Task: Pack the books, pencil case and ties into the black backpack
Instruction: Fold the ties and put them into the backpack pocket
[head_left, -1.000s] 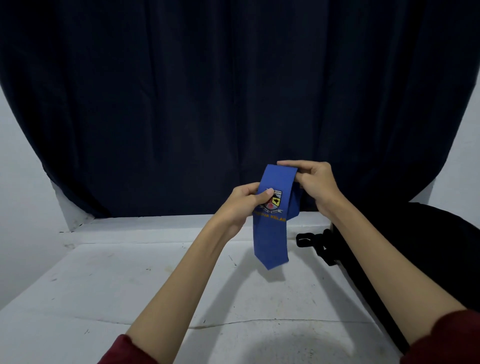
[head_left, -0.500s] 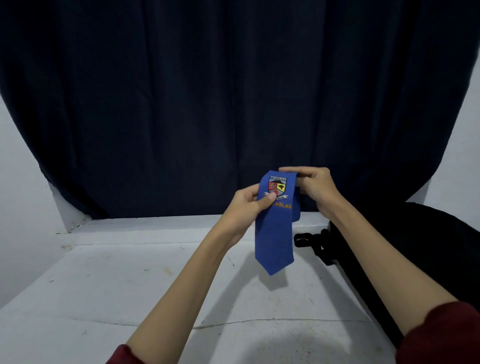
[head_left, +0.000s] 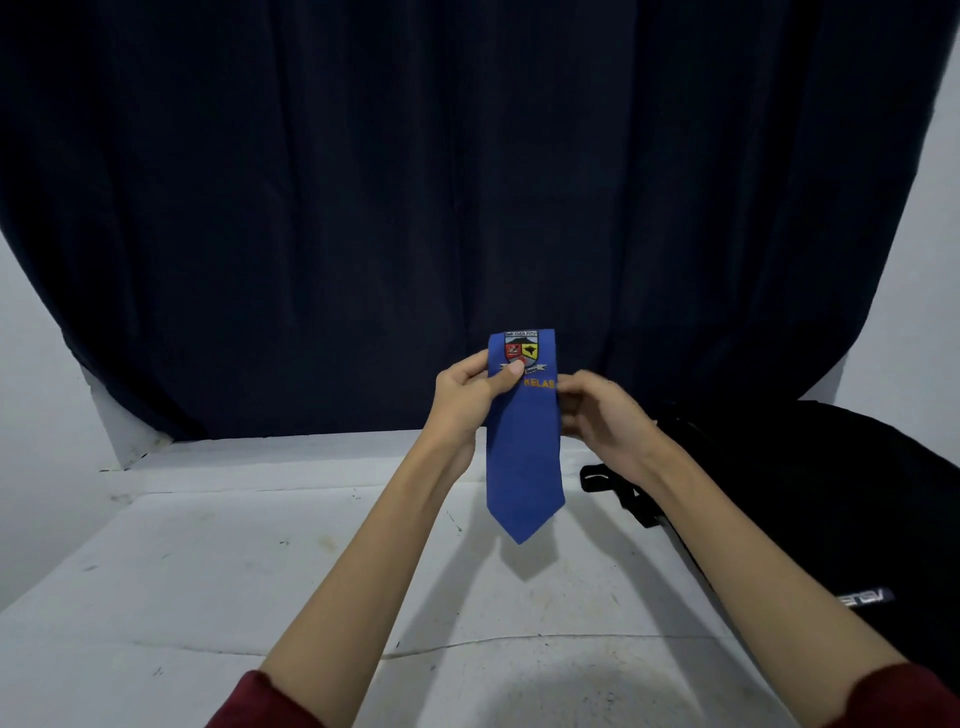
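Between both hands' grip (head_left: 519, 395), blue tie (head_left: 524, 467), point down.

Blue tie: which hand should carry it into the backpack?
Right, probably. The right hand is at the blue tie edge, nearest the black backpack. The left hand pinches its far side.

Improvised recording setup, dark curtain (head_left: 363, 208) backdrop, scuffed white table (head_left: 208, 597), bare walls

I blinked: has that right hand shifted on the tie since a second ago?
Yes. The right hand has dropped from the tie's folded top to its right edge, beside the orange lettering.
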